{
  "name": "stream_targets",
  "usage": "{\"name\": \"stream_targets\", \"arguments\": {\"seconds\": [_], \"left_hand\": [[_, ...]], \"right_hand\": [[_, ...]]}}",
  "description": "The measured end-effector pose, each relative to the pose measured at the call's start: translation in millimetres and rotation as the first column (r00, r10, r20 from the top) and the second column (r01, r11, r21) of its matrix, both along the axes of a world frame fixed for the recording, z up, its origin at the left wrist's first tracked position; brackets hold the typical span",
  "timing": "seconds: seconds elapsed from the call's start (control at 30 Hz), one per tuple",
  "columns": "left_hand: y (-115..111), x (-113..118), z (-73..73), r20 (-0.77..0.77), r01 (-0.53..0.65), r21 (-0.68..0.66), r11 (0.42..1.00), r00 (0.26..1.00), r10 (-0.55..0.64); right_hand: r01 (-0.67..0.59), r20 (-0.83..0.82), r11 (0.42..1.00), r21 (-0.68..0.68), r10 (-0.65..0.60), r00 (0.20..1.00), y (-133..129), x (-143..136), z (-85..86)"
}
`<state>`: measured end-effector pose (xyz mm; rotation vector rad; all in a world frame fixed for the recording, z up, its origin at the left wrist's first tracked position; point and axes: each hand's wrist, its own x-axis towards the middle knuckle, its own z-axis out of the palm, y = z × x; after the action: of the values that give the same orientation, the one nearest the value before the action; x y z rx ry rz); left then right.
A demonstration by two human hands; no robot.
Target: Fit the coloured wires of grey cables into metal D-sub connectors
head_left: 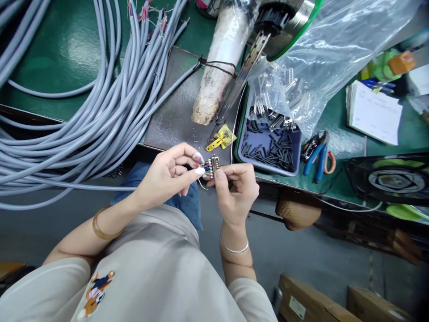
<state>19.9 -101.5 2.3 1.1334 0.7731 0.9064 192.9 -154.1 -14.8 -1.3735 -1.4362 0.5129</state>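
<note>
Between finger and thumb, my right hand (pixel 236 190) grips a metal multi-pin connector (pixel 213 165) in front of the bench edge. Thin coloured wires (pixel 206 168) run into the connector's pin side. My left hand (pixel 174 172) pinches these wires close to the connector, its fingers closed around them. A loose white wire end hangs below the fingertips. A grey cable (pixel 110 187) stretches in from the left towards my left hand; where it meets the wires is hidden behind the hand. A yellow clip-like piece (pixel 219 139) lies on the dark mat just beyond the connector.
A big bundle of grey cables (pixel 110 116) covers the left side. A wrapped rod-like tool (pixel 219 67) is tied above the dark mat (pixel 164 120), beside a solder-like wire spool (pixel 295 27). A bin (pixel 298 156) holds black sleeves and bagged connectors. Cutters (pixel 320 156) lie to its right.
</note>
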Motion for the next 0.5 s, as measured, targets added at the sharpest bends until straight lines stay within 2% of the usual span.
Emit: {"name": "stream_targets", "arguments": {"seconds": [0.03, 0.07, 0.13, 0.2, 0.3, 0.37, 0.43, 0.5], "left_hand": [[-2, 1, -1.8, -0.027, -0.059, 0.143, 0.988, 0.998, 0.064], [-4, 2, -3.7, -0.05, -0.102, 0.304, 0.947, 0.991, 0.123], [-8, 3, -7.4, -0.093, -0.118, 0.594, 0.796, 0.972, 0.213], [-10, 4, -11.4, -0.145, -0.086, 0.768, 0.635, 0.942, 0.303], [-13, 5, -18.5, -0.18, -0.046, 0.897, 0.439, 0.87, 0.459], [-15, 6, -23.7, -0.174, -0.025, 0.941, 0.336, 0.82, 0.546], [-17, 8, -27.7, -0.162, -0.011, 0.962, 0.272, 0.781, 0.603], [-18, 10, -29.2, -0.149, -0.008, 0.971, 0.239, 0.762, 0.631]], "right_hand": [[-0.014, -0.084, 0.998, -0.059, 0.009, 0.996, 1, -2, 4.1], [-0.038, -0.166, 0.993, -0.109, 0.02, 0.986, 2, -3, 8.3], [-0.087, -0.291, 0.982, -0.169, 0.035, 0.956, 6, -3, 15.6], [-0.111, -0.359, 0.974, -0.199, 0.033, 0.933, 9, -3, 19.8], [-0.113, -0.397, 0.969, -0.221, 0.016, 0.918, 10, -2, 20.5], [-0.099, -0.382, 0.969, -0.228, 0.004, 0.924, 9, -2, 19.2], [-0.081, -0.35, 0.968, -0.237, -0.008, 0.937, 8, -3, 17.9], [-0.068, -0.308, 0.969, -0.238, -0.008, 0.952, 7, -3, 17.0]]}}
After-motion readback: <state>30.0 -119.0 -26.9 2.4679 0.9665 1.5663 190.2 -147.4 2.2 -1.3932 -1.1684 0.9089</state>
